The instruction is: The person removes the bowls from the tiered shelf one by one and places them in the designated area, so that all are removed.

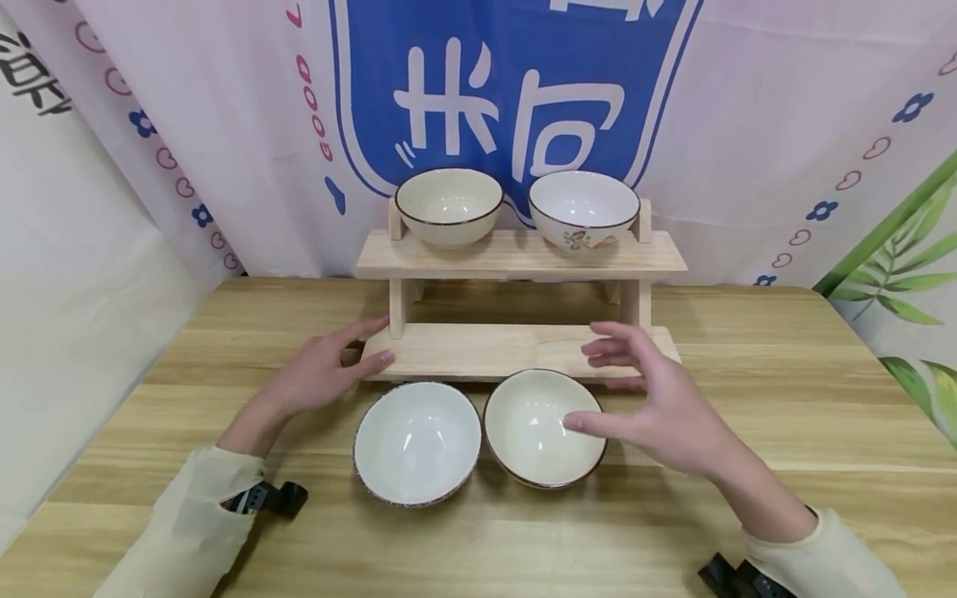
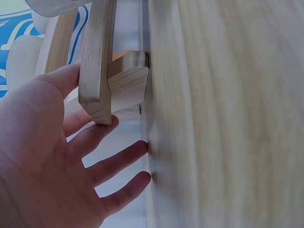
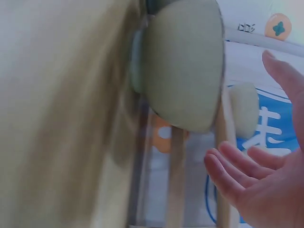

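Observation:
My left hand (image 1: 317, 370) grips the left end of the two-tier wooden rack (image 1: 493, 349), thumb over the lower board. In the left wrist view the fingers spread around and below the board's end. My right hand (image 1: 665, 407) is held open over the right side of a cream bowl (image 1: 534, 428) with a brown rim, its thumb overlapping the bowl in the head view. Left of that bowl, a white bowl (image 1: 419, 444) with a dark speckled rim stands on the table in front of the rack.
On the upper tier sit a cream bowl (image 1: 449, 208) at left and a white-lined bowl (image 1: 583, 212) with a painted pattern at right. A printed curtain (image 1: 748, 124) hangs right behind the wooden table (image 1: 523, 548).

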A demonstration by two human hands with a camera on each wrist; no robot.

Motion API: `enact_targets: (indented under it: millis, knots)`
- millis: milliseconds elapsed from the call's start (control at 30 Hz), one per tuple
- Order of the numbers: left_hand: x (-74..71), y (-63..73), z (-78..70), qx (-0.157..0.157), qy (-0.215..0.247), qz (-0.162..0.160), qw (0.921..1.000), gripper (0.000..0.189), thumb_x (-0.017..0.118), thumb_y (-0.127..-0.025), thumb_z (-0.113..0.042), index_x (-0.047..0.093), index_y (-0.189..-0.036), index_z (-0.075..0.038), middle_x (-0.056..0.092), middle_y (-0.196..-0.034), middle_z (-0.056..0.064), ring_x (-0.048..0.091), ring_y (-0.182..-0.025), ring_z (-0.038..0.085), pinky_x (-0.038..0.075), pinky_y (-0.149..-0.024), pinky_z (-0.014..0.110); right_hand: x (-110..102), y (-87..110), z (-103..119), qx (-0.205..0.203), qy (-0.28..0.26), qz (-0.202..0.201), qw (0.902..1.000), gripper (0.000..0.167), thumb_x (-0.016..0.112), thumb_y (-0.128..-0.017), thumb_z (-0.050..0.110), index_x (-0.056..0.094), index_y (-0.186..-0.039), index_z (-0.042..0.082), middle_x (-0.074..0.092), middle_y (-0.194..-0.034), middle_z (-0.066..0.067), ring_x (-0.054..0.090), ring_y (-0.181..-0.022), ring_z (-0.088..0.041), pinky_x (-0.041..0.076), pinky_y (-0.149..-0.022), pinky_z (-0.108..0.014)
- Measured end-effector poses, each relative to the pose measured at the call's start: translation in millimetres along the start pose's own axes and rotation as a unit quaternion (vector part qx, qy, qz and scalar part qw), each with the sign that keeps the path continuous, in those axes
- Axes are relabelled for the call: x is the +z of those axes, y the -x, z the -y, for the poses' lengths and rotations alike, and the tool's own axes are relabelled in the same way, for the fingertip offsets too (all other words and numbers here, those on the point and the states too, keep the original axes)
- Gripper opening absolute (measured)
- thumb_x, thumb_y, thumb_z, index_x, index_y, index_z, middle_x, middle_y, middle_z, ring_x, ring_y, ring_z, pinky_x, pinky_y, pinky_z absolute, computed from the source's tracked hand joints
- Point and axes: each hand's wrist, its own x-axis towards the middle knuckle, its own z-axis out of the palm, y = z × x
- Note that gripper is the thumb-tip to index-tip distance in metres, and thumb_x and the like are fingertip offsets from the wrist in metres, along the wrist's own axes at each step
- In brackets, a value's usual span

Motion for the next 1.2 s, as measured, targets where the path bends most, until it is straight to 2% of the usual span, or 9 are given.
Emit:
enact_targets:
  millis: [167,233,333,433,533,833,1200]
  knots:
    - [-0.5,1.6,-0.3,-0.003,0.004,0.002,1.0,0.075,0.054,-0.106,-0.061,0.034,-0.168,-0.024,0.044,-0.166,0.023,0.054,-0.143,0.049,0.046,-0.114,0.068,-15,-7.6,9,-0.017,-0.012,-0.043,0.9988,0.1,0.094,-0.082,0.018,0.033,-0.162,0.012,0.058,-0.148,-0.011,0.059,-0.135,-0.032,0.054,-0.105,-0.021]
    - [-0.8,1.8,-1.0,-0.002,0.007,0.003,1.0,0.075,0.055,-0.106,-0.06,0.034,-0.168,-0.023,0.044,-0.166,0.024,0.055,-0.142,0.049,0.047,-0.113,0.067,-21,-12.6,12,-0.015,-0.016,-0.058,0.9981,0.104,0.093,-0.083,0.017,0.028,-0.164,0.012,0.056,-0.15,-0.01,0.057,-0.137,-0.03,0.051,-0.106,-0.017]
    - [-1.1,1.6,-1.9,0.0,0.008,0.002,1.0,0.075,0.055,-0.107,-0.059,0.035,-0.168,-0.021,0.044,-0.165,0.025,0.055,-0.142,0.049,0.048,-0.113,0.067,-30,-22.3,16,-0.003,-0.025,-0.073,0.997,0.11,0.093,-0.084,0.017,0.021,-0.167,0.015,0.053,-0.153,-0.011,0.055,-0.139,-0.029,0.049,-0.116,-0.031]
    - [-1.0,2.1,-1.8,-0.001,0.004,0.001,1.0,0.075,0.055,-0.107,-0.059,0.035,-0.168,-0.021,0.044,-0.166,0.024,0.054,-0.143,0.049,0.046,-0.114,0.068,-38,-33.1,19,0.021,-0.043,-0.086,0.9952,0.116,0.093,-0.084,0.02,0.014,-0.169,0.021,0.048,-0.158,-0.012,0.051,-0.143,-0.028,0.042,-0.123,-0.049]
    - [-0.4,1.7,-1.3,-0.001,0.003,0.0,1.0,0.075,0.055,-0.106,-0.06,0.035,-0.168,-0.021,0.043,-0.166,0.023,0.052,-0.145,0.049,0.044,-0.115,0.069,-45,-44.6,19,0.041,-0.063,-0.102,0.992,0.121,0.094,-0.083,0.022,0.009,-0.17,0.025,0.04,-0.164,-0.015,0.048,-0.148,-0.03,0.037,-0.126,-0.055]
    - [0.4,-0.6,0.0,0.001,0.0,0.0,1.0,0.075,0.055,-0.106,-0.06,0.035,-0.167,-0.022,0.045,-0.165,0.024,0.052,-0.145,0.049,0.044,-0.115,0.069,-53,-76.2,7,0.089,-0.076,-0.133,0.9842,0.13,0.094,-0.082,0.036,0.0,-0.171,0.026,0.032,-0.17,-0.016,0.046,-0.151,-0.036,0.04,-0.125,-0.056]
    - [0.1,0.6,-1.3,0.002,-0.002,-0.001,1.0,0.074,0.055,-0.107,-0.06,0.035,-0.167,-0.021,0.045,-0.165,0.024,0.051,-0.146,0.049,0.043,-0.115,0.07,-59,-113.7,7,0.119,-0.085,-0.116,0.9825,0.138,0.095,-0.08,0.041,-0.007,-0.172,0.019,0.025,-0.173,-0.018,0.041,-0.154,-0.035,0.04,-0.126,-0.049]
